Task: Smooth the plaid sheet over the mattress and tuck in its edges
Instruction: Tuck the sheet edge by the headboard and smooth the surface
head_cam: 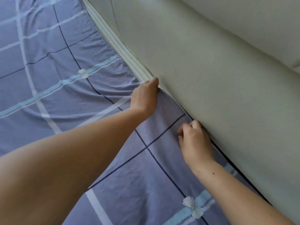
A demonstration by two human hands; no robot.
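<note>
Tucking step, at the edge where the sheet (68, 88) meets the padded headboard (203, 65). Left hand (144, 96): fingers curled shut, pinching the sheet hem at the bare mattress edge (128, 57). Right hand (194, 142): fingers loosely bent, pressing sheet into the gap; whether it grips cloth, can't tell. Next, I'd say: pull hem over exposed piping, push down.

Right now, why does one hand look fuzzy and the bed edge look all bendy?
In the head view, the right hand is smeared at the fingers, likely motion blur; the left hand looks sharper. The wide-angle lens curves the mattress edge and headboard. Light is soft and even, no glare on the plaid sheet.
</note>
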